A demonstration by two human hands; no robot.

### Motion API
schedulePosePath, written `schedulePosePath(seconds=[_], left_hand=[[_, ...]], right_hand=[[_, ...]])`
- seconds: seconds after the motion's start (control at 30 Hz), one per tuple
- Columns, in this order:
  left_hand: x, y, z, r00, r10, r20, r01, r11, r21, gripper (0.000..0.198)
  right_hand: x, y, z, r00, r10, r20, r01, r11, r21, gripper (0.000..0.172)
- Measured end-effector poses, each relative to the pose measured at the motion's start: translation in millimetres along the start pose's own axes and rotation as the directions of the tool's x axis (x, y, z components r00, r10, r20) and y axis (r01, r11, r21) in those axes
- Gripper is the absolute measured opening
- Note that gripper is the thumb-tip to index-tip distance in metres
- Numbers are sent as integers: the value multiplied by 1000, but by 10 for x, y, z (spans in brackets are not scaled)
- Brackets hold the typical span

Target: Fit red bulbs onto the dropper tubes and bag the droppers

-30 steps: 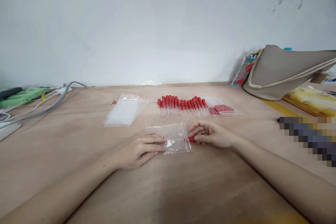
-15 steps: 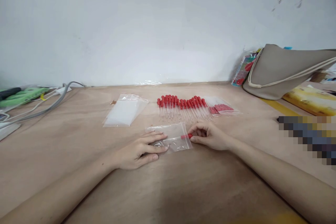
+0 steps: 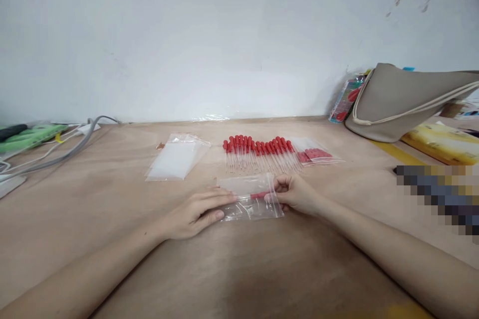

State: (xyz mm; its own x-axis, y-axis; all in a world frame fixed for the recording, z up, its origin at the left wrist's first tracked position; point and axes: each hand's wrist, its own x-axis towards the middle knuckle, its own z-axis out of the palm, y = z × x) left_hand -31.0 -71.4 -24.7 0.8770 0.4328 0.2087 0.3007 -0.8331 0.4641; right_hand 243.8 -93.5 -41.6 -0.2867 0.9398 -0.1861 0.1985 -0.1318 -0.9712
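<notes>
A clear zip bag lies flat on the table in front of me. Inside it is a glass dropper with a red rubber bulb, its thin tube pointing left. My left hand is open, its outstretched fingers resting on the bag's closed left end. At the bag's right-hand mouth, my right hand pinches the red bulb's end, the thumb tip showing through the plastic. Behind the bag, several red-bulbed droppers lie side by side, tubes towards me.
A stack of clear bags lies back left. A bag of red bulbs is right of the dropper row. Cables and a green object are far left. A grey drawstring bag and a yellow pack stand right.
The red bulb has moved left, deeper into the bag, and my right fingertips have followed into its mouth. The bag has shifted slightly right, and less of it lies under my left hand.
</notes>
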Motion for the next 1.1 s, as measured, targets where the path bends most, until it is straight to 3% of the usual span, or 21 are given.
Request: schedulePosePath(seconds=[0.13, 0.2, 0.27, 0.37, 0.43, 0.57, 0.9, 1.03, 1.1], left_hand=[[-17, -69, 18, 999, -22, -37, 21, 999, -25, 34], [-8, -75, 26, 999, -16, -42, 15, 1000, -22, 34], [8, -66, 31, 999, -4, -46, 4, 1000, -17, 35], [23, -48, 30, 999, 12, -45, -12, 1000, -7, 34], [21, -43, 29, 999, 5, -49, -5, 1000, -1, 34], [9, -44, 39, 996, -26, -90, 26, 1000, 0, 35], [15, -32, 55, 991, -88, -99, 97, 992, 84, 36], [3, -46, 60, 992, -92, -87, 100, 991, 91, 37], [2, -54, 63, 992, -95, -87, 103, 990, 92, 36]], right_hand=[[6, -71, -224, 989, -122, 79, 141, 935, -326, 21], [73, -122, -376, 964, -256, -76, 181, 835, -520, 17], [205, -177, -530, 893, -373, -252, 99, 709, -698, 16], [493, -260, -698, 817, -461, -346, -23, 574, -818, 18], [690, -305, -737, 793, -473, -383, -109, 509, -854, 26], [940, -313, -689, 798, -422, -429, -241, 430, -870, 27], [927, -281, -666, 736, -490, -467, -143, 561, -815, 17], [664, -341, -694, 650, -569, -504, 50, 693, -719, 13], [485, -301, -672, 635, -521, -570, 174, 816, -552, 18]])
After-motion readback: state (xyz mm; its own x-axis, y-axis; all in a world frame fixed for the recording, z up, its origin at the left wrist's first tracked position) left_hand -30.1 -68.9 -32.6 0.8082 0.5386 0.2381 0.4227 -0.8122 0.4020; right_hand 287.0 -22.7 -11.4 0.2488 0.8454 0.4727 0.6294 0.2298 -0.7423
